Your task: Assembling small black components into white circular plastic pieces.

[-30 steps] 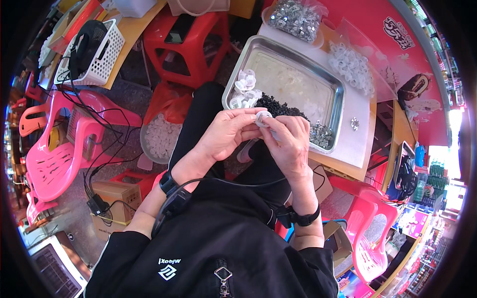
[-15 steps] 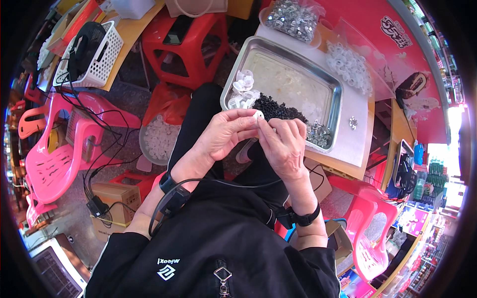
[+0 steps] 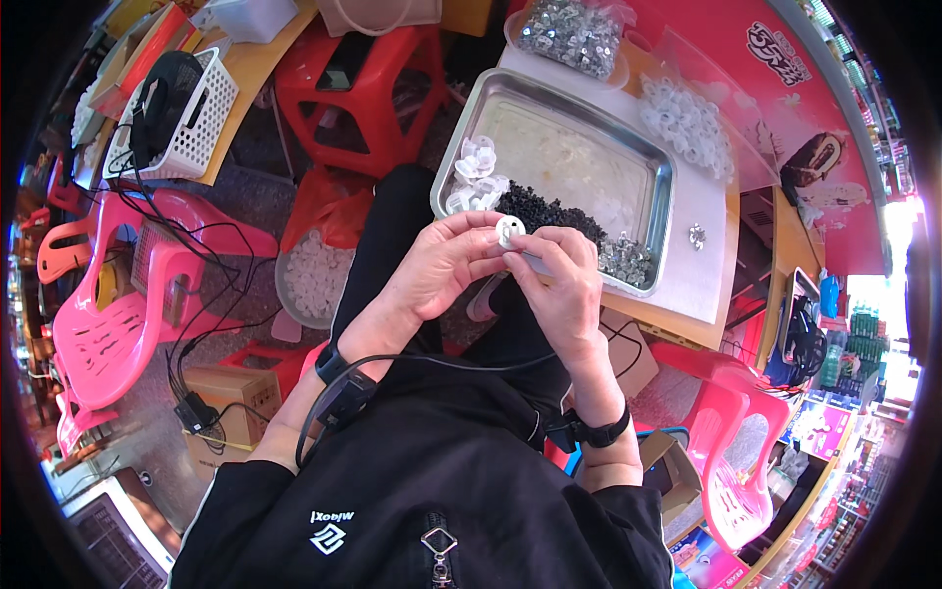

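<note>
Head view: left hand [image 3: 437, 267] pinched a small round white piece [image 3: 509, 227] between thumb and forefinger; right hand [image 3: 564, 285] gripped its lower right edge with closed fingertips. Piece sat at the near rim of a metal tray [image 3: 579, 128]. Tray contents, left to right: white parts [image 3: 476, 162], black parts [image 3: 549, 210], silvery parts [image 3: 625, 260]. Beyond the tray: bagged metal pieces [image 3: 572, 39] and heaped translucent pieces [image 3: 685, 118] on the table [image 3: 677, 328].

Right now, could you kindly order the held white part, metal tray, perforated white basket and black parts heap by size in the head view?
1. Metal tray
2. Perforated white basket
3. Heap of black parts
4. Held white part
</note>
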A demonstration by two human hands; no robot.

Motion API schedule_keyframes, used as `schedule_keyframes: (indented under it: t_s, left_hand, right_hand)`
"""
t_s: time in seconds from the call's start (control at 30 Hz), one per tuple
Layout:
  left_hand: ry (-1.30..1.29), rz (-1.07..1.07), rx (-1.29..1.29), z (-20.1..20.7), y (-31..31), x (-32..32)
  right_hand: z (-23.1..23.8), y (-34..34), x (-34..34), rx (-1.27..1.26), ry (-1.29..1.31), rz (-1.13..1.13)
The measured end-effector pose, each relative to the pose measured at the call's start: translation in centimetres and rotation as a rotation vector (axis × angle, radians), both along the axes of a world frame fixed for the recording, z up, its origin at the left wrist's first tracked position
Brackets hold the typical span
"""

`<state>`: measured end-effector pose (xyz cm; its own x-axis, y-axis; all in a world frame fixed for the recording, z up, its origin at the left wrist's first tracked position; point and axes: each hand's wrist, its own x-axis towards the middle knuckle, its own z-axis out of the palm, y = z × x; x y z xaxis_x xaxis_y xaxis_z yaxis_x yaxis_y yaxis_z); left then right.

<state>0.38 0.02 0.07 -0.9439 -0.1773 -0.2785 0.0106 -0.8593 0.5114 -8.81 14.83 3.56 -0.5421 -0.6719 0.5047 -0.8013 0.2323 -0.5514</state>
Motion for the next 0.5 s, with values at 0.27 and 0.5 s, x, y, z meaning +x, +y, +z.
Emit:
schedule_keyframes:
  t_s: [0.27, 0.5]
  left_hand:
    - [-0.015, -0.018, -0.13, -0.3, 0.0, 0.3]
    - [-0.03, -0.042, -0.181, -0.8, 0.0, 0.6]
  right_hand:
    - [-0.5, -0.2, -0.3, 0.034, -0.308, 0.004]
    - [-1.1, -0.4, -0.2, 0.114, -0.376, 0.045]
